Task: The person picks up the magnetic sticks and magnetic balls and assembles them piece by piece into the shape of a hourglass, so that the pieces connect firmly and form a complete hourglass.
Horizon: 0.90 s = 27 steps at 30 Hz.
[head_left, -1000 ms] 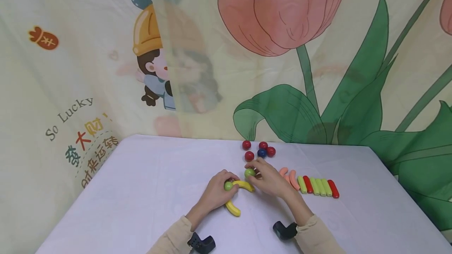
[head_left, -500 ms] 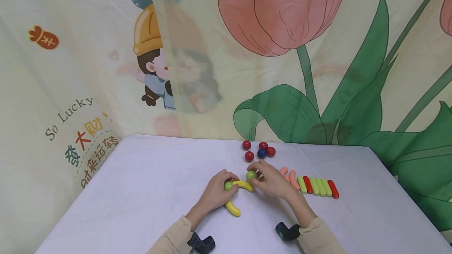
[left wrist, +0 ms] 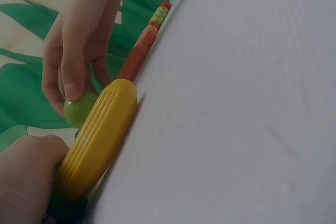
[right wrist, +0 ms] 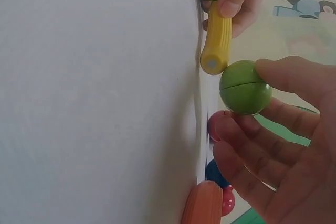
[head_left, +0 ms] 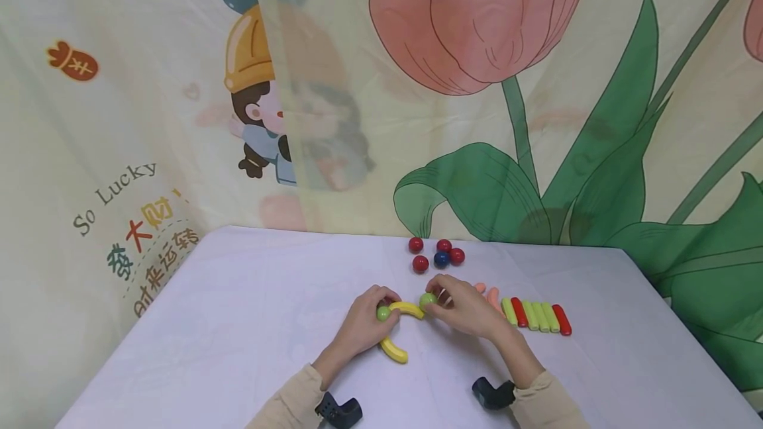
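My left hand (head_left: 365,320) curls round a green ball (head_left: 383,313), its thumb pressing the near end of a yellow curved stick (head_left: 406,309). A second yellow curved stick (head_left: 394,351) runs toward me from under that hand. Between thumb and fingers my right hand (head_left: 461,306) pinches another green ball (right wrist: 245,87), right at the far end of the upper yellow stick. The right wrist view shows that stick's end with a small grey disc in it, close to the ball.
Several red balls (head_left: 420,263) and one dark blue ball (head_left: 441,259) lie at the back of the white table (head_left: 268,323). Right of my right hand are orange curved sticks (head_left: 493,298), then a row of light green sticks (head_left: 541,316) and red sticks (head_left: 561,320).
My right hand has brought its green ball a little right and nearer to me, down to the end of the yellow stick. The left hand and its pieces have shifted only slightly left.
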Each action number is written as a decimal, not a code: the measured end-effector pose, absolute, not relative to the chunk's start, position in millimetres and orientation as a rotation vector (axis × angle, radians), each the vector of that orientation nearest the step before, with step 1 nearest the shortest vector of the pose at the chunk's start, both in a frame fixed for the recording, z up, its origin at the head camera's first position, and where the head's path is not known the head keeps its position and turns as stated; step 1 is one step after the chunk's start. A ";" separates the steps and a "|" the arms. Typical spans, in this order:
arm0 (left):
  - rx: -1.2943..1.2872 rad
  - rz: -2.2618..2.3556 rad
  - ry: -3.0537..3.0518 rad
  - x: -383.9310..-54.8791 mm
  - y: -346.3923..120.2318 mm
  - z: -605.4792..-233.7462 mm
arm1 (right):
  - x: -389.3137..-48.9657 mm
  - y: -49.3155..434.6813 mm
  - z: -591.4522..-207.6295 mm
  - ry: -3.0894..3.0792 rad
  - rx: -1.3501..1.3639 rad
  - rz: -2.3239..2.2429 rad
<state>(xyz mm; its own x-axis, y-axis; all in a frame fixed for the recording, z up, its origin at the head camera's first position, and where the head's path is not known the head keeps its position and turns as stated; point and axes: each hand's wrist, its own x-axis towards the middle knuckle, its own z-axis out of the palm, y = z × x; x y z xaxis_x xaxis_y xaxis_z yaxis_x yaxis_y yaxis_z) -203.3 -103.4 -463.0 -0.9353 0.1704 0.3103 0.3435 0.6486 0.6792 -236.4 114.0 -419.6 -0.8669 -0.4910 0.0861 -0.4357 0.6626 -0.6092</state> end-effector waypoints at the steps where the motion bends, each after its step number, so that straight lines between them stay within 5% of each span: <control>1: -0.416 -1.159 -2.647 -203.4 -103.5 -462.9 | -236.4 114.8 -419.6 2.787 -0.781 -0.982; 27: -0.322 -1.214 -2.666 -204.8 -102.0 -461.8 | -231.6 120.1 -421.4 2.751 -0.786 -0.930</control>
